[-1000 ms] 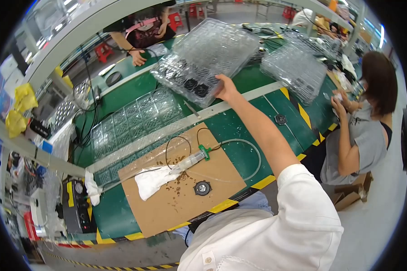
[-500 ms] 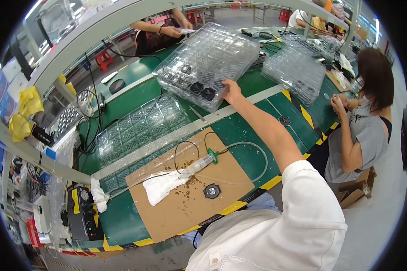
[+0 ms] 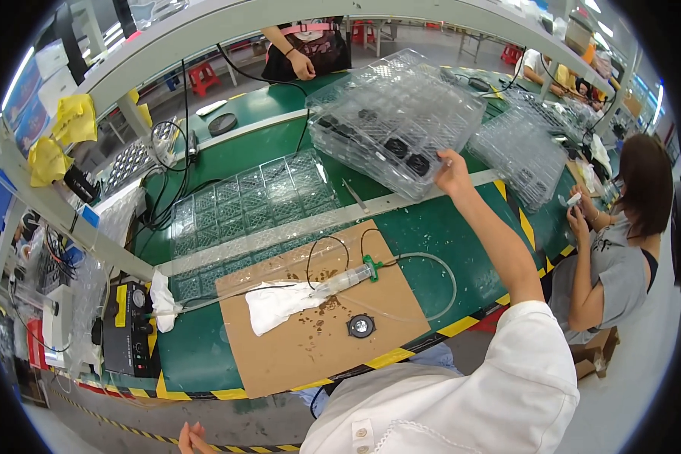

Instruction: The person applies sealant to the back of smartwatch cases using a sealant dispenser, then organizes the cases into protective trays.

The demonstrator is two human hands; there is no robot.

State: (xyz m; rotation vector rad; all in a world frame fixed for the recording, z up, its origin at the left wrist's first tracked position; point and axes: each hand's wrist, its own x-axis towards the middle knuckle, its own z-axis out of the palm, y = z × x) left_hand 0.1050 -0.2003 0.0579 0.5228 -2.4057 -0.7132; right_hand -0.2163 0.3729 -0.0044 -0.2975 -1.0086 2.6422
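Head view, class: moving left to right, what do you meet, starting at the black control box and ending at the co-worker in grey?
Black control box → left hand → white cloth on the cardboard sheet → round black part → right hand gripping clear trays → co-worker in grey.

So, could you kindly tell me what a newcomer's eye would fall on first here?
Probably the stack of clear trays at upper centre, its right edge gripped by the right fingers. Next, perhaps, the white cloth and the green-ended clear barrel on the brown cardboard at lower centre, with a round black part nearby.
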